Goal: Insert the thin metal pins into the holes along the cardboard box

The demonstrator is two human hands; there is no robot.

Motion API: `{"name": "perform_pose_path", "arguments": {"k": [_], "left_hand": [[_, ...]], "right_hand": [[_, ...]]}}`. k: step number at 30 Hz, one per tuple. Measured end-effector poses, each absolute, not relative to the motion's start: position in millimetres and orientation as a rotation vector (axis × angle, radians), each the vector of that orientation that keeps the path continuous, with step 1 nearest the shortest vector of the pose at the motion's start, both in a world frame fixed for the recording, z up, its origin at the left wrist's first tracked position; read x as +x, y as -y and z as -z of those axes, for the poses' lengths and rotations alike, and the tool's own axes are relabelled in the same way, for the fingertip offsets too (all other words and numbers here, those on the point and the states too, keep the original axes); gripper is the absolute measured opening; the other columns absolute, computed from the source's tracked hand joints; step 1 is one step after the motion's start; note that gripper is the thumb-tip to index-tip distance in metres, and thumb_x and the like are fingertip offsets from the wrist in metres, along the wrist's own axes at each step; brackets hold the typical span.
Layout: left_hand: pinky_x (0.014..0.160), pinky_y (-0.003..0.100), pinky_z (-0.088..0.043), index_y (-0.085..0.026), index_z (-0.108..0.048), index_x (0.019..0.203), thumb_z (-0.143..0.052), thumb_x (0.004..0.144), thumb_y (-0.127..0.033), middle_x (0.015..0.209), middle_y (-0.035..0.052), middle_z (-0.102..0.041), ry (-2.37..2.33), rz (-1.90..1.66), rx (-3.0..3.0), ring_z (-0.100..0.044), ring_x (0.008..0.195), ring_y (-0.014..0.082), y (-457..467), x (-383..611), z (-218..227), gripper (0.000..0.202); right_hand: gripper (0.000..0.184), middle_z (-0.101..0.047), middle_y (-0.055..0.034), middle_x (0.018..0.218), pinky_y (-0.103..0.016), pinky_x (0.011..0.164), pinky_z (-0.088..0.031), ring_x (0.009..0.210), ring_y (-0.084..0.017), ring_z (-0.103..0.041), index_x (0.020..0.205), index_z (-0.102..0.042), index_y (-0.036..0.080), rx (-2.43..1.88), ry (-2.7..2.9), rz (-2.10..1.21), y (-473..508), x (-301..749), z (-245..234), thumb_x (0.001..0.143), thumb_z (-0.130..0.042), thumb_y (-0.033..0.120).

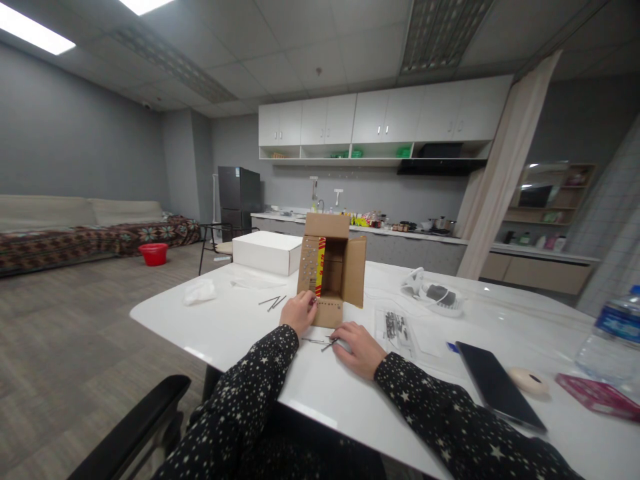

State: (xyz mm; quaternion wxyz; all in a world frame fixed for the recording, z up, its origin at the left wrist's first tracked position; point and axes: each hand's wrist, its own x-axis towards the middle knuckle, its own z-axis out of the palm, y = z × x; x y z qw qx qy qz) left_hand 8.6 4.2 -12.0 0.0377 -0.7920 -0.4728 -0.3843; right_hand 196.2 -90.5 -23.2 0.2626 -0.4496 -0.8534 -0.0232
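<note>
A cardboard box (336,270) stands on the white table with its flaps spread and its open side facing me. Small marks or studs dot its left flap, beside a red and yellow strip. My left hand (299,312) is at the lower end of that flap, fingers closed; what they pinch is hidden. Just in front of the box my right hand (357,350) rests low on the table, fingers curled over thin metal nails (327,347) whose ends stick out beside the thumb. More long nails (274,302) lie to the left of my left hand.
A white box (267,253) stands behind at left, near a crumpled plastic bag (199,292). To the right are a clear pack of small metal parts (395,328), a white corded device (435,297), a black phone (500,383), a beige round case (527,381) and a water bottle (613,337).
</note>
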Motion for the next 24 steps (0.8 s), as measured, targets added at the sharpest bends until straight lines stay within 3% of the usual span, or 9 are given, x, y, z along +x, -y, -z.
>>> {"name": "perform_pose_path", "arguments": {"k": [4,8,24], "left_hand": [[0.068,0.025,-0.041,-0.024,-0.052,0.102,-0.047,0.087,-0.025,0.094,0.0003,-0.063,1.424,1.202,-2.419,-0.060,0.075,0.0138,-3.5,9.2,10.8,0.016],[0.068,0.025,-0.041,-0.023,-0.052,0.094,-0.045,0.088,-0.024,0.091,-0.0007,-0.063,1.388,1.167,-2.418,-0.058,0.070,0.0127,-4.8,9.1,11.3,0.010],[0.074,0.027,-0.043,-0.023,-0.060,0.094,-0.048,0.087,-0.020,0.093,0.0015,-0.064,1.348,1.097,-2.449,-0.061,0.082,0.0156,-1.8,7.9,10.4,0.014]], "right_hand": [[0.017,-0.062,-0.0048,0.097,-0.033,0.086,-0.039,0.095,-0.018,-0.053,0.097,-0.063,0.019,-1.223,2.311,0.057,90.6,195.8,23.2,0.084,-0.053,0.018],[0.017,-0.062,-0.0049,0.098,-0.033,0.086,-0.039,0.096,-0.018,-0.053,0.097,-0.063,0.019,-1.231,2.310,0.060,91.3,194.8,21.5,0.084,-0.053,0.018],[0.017,-0.062,-0.0054,0.098,-0.034,0.086,-0.039,0.096,-0.019,-0.053,0.098,-0.064,0.019,-1.229,2.309,0.048,92.3,194.5,20.3,0.084,-0.052,0.018]]}}
